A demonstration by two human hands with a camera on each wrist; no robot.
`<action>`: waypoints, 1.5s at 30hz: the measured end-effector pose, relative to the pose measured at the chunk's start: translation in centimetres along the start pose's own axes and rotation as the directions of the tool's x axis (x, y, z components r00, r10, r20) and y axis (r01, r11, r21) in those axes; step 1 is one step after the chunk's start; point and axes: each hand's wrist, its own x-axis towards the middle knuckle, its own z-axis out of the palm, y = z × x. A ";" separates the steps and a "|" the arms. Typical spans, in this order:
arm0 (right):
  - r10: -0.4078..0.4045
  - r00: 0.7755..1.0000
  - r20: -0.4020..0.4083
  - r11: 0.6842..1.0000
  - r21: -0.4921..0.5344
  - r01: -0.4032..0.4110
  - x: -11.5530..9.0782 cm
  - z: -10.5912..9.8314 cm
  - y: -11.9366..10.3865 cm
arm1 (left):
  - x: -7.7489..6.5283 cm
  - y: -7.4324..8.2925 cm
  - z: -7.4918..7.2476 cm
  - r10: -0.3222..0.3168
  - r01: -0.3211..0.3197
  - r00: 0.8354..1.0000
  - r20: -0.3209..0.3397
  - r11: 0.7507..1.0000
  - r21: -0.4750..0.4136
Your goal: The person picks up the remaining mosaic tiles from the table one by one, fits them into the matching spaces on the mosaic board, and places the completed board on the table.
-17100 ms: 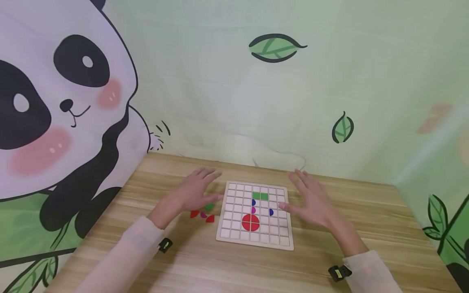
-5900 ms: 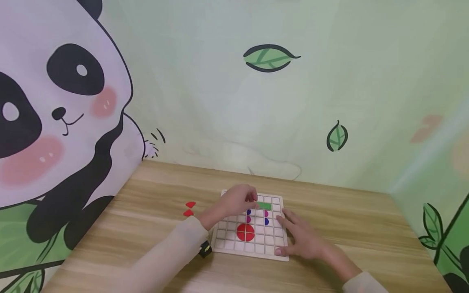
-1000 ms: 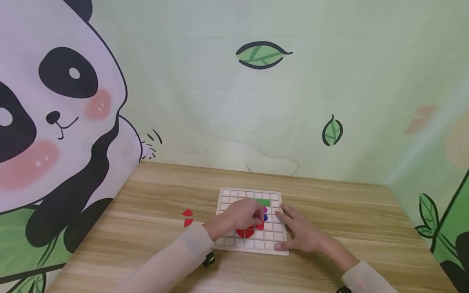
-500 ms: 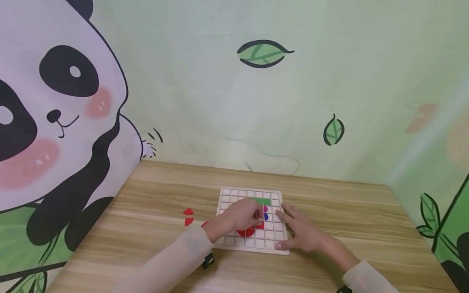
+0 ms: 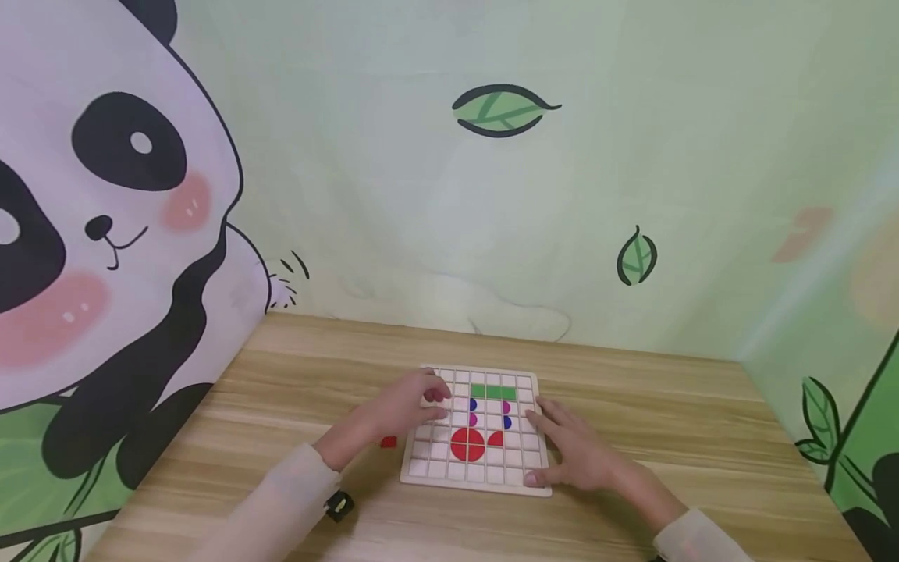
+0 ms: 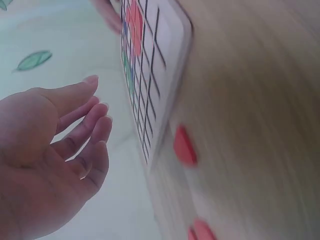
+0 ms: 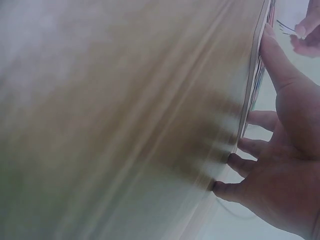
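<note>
A white gridded board (image 5: 418, 468) lies on the table. It carries a green strip (image 5: 493, 391), small blue and magenta half-rounds, a red circle made of quarter pieces (image 5: 467, 445), and a single red quarter piece (image 5: 495, 439) to its right. Over the board's left edge hovers my left hand (image 5: 407, 404), fingers loosely bent with nothing between them, as the left wrist view confirms. My right hand (image 5: 579, 453) rests along the board's right edge, fingers spread and thumb at the near corner. One loose red piece (image 5: 389, 442) lies left of the board.
Further red pieces (image 6: 204, 230) lie on the table in the left wrist view, mostly hidden by my left arm in the head view. The wooden table (image 5: 562, 523) meets a printed cloth wall (image 5: 393, 195) behind the board.
My left hand has drawn back leftward from the board's middle, uncovering the single red quarter piece in its cell. The right hand stays at the board's edge. Earlier, fewer pieces were on the board.
</note>
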 end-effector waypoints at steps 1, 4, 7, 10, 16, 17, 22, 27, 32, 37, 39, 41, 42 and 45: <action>0.002 1.000 0.001 1.000 0.001 -0.002 0.0 0.0 0.0 | -0.3 -0.4 -0.4 -0.006 0.006 1.000 -0.008 1.000 -0.002; 0.003 1.000 0.003 1.000 0.001 -0.003 0.0 0.1 0.0 | -1.3 -1.4 -1.5 -0.025 0.024 0.999 -0.038 1.000 -0.012; 0.003 1.000 0.007 1.000 -0.002 -0.003 -0.1 0.1 0.1 | -2.3 -2.4 -2.5 -0.036 0.036 0.997 -0.074 0.999 -0.006; -0.002 1.000 0.008 1.000 -0.006 0.002 -0.2 0.1 0.1 | -3.1 -3.3 -3.6 -0.043 0.044 0.995 -0.094 0.999 0.014; -0.020 1.000 -0.001 1.000 0.001 0.020 -0.3 0.0 0.1 | -4.2 -5.1 -5.2 -0.096 0.102 0.991 -0.089 0.993 0.065; -0.018 1.000 0.001 1.000 0.003 0.018 -0.3 0.0 0.0 | -4.4 -5.4 -5.4 -0.109 0.115 0.991 -0.083 0.991 0.075; -0.001 1.000 0.002 1.000 0.002 0.001 -0.3 0.1 -0.1 | -5.0 -6.8 -5.8 -0.154 0.160 0.985 -0.076 0.983 0.088; -0.010 1.000 -0.002 1.000 0.009 0.010 -0.2 -0.1 0.0 | -5.8 -8.0 -5.9 -0.142 0.150 0.987 -0.069 0.981 0.125; -0.013 1.000 0.005 1.000 0.005 0.013 -0.1 -0.1 0.1 | -6.5 -8.9 -6.1 -0.093 0.096 0.995 -0.030 0.989 0.111; -0.018 1.000 0.003 1.000 -0.007 0.018 0.0 -0.1 0.3 | -6.4 -9.1 -6.0 -0.098 0.099 0.995 -0.016 0.990 0.099; -0.018 1.000 0.005 1.000 -0.007 0.018 0.0 -0.1 0.2 | -6.4 -9.1 -5.9 -0.092 0.092 0.996 -0.009 0.990 0.106; -0.020 1.000 0.008 1.000 -0.006 0.020 0.0 0.0 0.2 | -6.4 -9.2 -5.7 -0.087 0.087 0.996 -0.005 0.989 0.116; -0.024 1.000 0.008 1.000 -0.006 0.025 0.0 0.0 0.2 | -6.4 -9.2 -5.7 -0.081 0.080 0.997 -0.002 0.990 0.120; -0.029 1.000 0.005 1.000 -0.003 0.029 -0.1 0.0 0.2 | -6.3 -9.4 -5.6 -0.081 0.080 0.997 -0.004 0.989 0.121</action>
